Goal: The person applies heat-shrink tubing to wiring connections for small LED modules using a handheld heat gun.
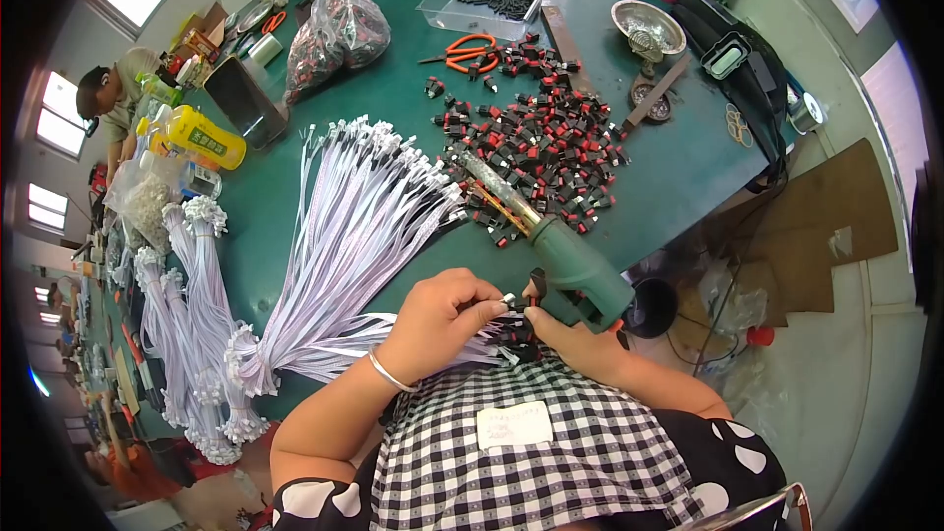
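Observation:
My left hand (442, 320), with a bangle at the wrist, is closed in a pinch on the white plug end of a thin ribbon cable. Close beside it, my right hand (578, 342) pinches a small black-and-red rocker switch (532, 297). The two pieces are near or touching; the fingers hide the exact contact. A green heat gun (580, 265) lies over the table edge just beyond my right hand, its metal nozzle pointing to the far left. Past the nozzle is a heap of small black-and-red switches (551, 138). Left of it spreads a bundle of white ribbon cables (344, 226).
Tied cable bundles (202, 305) lie at the left. Farther off are a bag of parts (339, 29), a clear tray (482, 2), orange-handled scissors (470, 53), a metal bowl (649, 28) and a yellow bottle (204, 136). Another person (123, 98) sits at the far left.

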### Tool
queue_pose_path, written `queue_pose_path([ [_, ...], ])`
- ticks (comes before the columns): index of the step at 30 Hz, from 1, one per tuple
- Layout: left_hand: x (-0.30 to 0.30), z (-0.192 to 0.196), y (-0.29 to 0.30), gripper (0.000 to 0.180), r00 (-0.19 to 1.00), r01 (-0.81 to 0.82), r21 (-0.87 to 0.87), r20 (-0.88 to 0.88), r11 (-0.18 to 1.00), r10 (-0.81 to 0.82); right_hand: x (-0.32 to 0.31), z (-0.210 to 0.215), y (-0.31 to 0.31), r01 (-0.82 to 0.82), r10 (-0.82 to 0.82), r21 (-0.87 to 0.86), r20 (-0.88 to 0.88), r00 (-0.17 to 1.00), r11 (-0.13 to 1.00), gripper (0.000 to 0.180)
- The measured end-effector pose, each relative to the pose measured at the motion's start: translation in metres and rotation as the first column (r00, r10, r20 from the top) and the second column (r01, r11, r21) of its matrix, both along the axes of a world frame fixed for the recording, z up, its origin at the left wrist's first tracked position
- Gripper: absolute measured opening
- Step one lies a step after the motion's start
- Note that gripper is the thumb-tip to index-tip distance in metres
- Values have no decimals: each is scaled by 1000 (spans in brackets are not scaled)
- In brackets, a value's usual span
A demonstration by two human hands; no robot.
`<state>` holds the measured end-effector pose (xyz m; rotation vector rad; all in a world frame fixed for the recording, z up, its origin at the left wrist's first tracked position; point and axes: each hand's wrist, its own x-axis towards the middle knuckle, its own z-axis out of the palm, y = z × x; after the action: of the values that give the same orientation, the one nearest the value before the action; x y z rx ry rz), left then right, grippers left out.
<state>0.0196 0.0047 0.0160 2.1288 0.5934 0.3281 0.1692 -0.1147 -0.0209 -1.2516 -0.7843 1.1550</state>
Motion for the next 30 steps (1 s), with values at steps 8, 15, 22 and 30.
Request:
queue_pose_path([
  [8,-7,-4,2,13,989,-145,-560,-88,816,116,-1,3,-1,-37,36,24,29,999,999,22],
  [15,-5,-9,-3,5,984,-157,-677,-45,719,172,-4,6,1,-37,34,-49,-52,998,998,21],
  [22,-5,-11,-7,13,980,-157,-362,59,919,190,1,6,6,105,-110,61,78,991,993,21],
  [30,-12,-18,-18,8,988,-84,-264,107,961,116,108,51,41,185,-233,169,336,912,968,15],
])
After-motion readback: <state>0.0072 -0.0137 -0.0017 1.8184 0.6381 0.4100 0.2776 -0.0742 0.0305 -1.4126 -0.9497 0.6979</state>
